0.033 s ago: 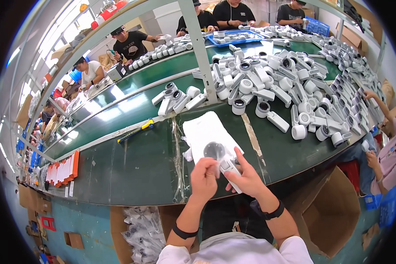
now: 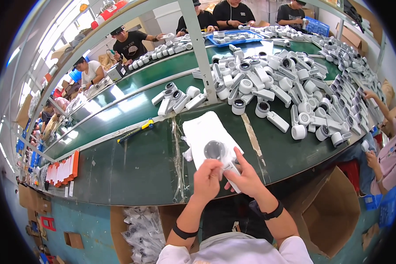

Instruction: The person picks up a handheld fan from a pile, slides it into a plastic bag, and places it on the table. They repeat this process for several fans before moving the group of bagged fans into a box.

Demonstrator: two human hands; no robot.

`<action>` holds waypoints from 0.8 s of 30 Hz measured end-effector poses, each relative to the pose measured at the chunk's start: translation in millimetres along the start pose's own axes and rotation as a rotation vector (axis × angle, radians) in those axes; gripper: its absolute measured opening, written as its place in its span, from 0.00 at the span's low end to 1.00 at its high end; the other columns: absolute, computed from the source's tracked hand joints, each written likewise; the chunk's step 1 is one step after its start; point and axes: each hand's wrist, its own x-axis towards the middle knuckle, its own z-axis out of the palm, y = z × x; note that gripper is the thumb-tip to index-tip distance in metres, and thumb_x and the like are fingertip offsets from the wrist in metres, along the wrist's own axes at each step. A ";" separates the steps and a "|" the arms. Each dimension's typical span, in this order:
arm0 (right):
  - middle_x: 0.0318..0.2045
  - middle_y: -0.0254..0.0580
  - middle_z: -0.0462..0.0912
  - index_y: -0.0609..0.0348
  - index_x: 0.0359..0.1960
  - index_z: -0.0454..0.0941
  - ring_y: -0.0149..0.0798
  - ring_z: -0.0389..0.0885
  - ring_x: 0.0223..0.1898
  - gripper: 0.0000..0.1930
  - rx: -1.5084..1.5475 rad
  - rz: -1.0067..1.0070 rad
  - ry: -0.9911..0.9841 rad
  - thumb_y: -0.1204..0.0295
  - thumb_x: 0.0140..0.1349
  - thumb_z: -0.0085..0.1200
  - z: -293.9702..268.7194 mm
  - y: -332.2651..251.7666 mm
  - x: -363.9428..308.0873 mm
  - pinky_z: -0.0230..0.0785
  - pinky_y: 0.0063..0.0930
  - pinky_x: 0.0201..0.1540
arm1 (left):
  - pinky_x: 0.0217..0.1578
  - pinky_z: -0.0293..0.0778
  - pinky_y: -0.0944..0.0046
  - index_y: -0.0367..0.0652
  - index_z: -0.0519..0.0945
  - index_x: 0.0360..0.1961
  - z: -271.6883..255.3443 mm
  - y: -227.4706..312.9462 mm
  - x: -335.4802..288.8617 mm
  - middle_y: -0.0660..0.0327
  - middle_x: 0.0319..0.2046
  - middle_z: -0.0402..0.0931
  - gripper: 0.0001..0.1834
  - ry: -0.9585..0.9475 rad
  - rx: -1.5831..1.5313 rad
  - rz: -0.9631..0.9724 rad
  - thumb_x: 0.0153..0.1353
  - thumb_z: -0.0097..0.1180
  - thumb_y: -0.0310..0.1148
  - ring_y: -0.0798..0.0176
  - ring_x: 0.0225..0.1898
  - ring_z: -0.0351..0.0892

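A white handheld fan-like device point(image 2: 233, 181), with a round head and a straight handle, is in front of me over the green bench. My right hand point(image 2: 247, 178) grips its handle from the right, with the index finger stretched along its side. At the neck, just below the round grey-centred head, the fingers of my left hand point(image 2: 208, 178) are pinched together. What they pinch is too blurred to make out. Under the device's head lies a stack of white sheets or thin bags point(image 2: 205, 127).
Many similar white devices point(image 2: 290, 83) are heaped on the right, with a few point(image 2: 177, 99) behind the sheets. A yellow-black tool point(image 2: 136, 131) and orange-white boxes point(image 2: 64, 169) lie left. Below are an open carton point(image 2: 328, 211) and bagged devices point(image 2: 143, 233). Co-workers sit around the bench.
My left hand has moved slightly to the right and down along the device, uncovering more of its round head. My right hand keeps its grip on the handle.
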 end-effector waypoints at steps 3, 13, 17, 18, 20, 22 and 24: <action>0.39 0.48 0.78 0.59 0.72 0.39 0.32 0.81 0.27 0.42 0.033 -0.084 0.091 0.78 0.59 0.50 3.5 19.3 13.0 0.73 0.24 0.26 | 0.26 0.69 0.72 0.37 0.77 0.39 7.5 -2.1 -12.2 0.60 0.33 0.74 0.07 -0.124 -0.028 0.050 0.63 0.50 0.18 0.69 0.23 0.72; 0.40 0.46 0.80 0.65 0.56 0.62 0.28 0.79 0.38 0.19 0.216 -0.330 0.316 0.72 0.67 0.50 27.7 36.0 21.2 0.71 0.21 0.35 | 0.35 0.75 0.72 0.39 0.71 0.50 -6.9 -17.7 -44.6 0.60 0.39 0.75 0.12 0.078 -0.589 -0.339 0.66 0.52 0.26 0.69 0.36 0.77; 0.36 0.43 0.80 0.65 0.52 0.66 0.27 0.77 0.36 0.14 0.164 -0.406 0.404 0.71 0.69 0.48 56.3 36.4 25.7 0.70 0.21 0.35 | 0.40 0.79 0.67 0.41 0.66 0.56 -6.7 -30.5 -43.9 0.59 0.49 0.73 0.16 0.297 -0.644 -0.463 0.69 0.49 0.29 0.65 0.46 0.77; 0.35 0.42 0.80 0.65 0.52 0.66 0.26 0.77 0.35 0.14 0.076 -0.441 0.436 0.71 0.69 0.47 64.4 36.8 26.9 0.70 0.21 0.34 | 0.40 0.79 0.67 0.41 0.66 0.56 -7.6 -28.4 -45.1 0.59 0.49 0.73 0.16 0.297 -0.643 -0.464 0.69 0.49 0.29 0.65 0.46 0.77; 0.35 0.44 0.80 0.64 0.49 0.71 0.33 0.78 0.31 0.12 0.066 -0.478 0.491 0.73 0.67 0.50 73.6 35.8 28.6 0.70 0.27 0.34 | 0.42 0.79 0.66 0.43 0.63 0.61 -10.5 -21.6 -48.1 0.58 0.56 0.70 0.21 0.142 -0.910 -0.704 0.69 0.49 0.31 0.61 0.51 0.76; 0.36 0.47 0.81 0.63 0.43 0.76 0.43 0.78 0.29 0.09 -0.464 -0.735 0.584 0.75 0.62 0.53 72.7 39.0 33.0 0.69 0.34 0.36 | 0.54 0.73 0.60 0.44 0.59 0.66 -19.0 -21.1 -48.9 0.58 0.60 0.67 0.24 0.090 -0.831 -0.675 0.71 0.46 0.33 0.57 0.60 0.70; 0.34 0.46 0.81 0.62 0.40 0.77 0.45 0.78 0.30 0.07 -0.513 -0.739 0.579 0.74 0.61 0.54 67.9 34.1 33.7 0.69 0.35 0.36 | 0.49 0.79 0.53 0.45 0.58 0.66 -29.5 -10.4 -46.6 0.57 0.60 0.67 0.25 0.158 -0.872 -0.677 0.70 0.46 0.33 0.55 0.58 0.72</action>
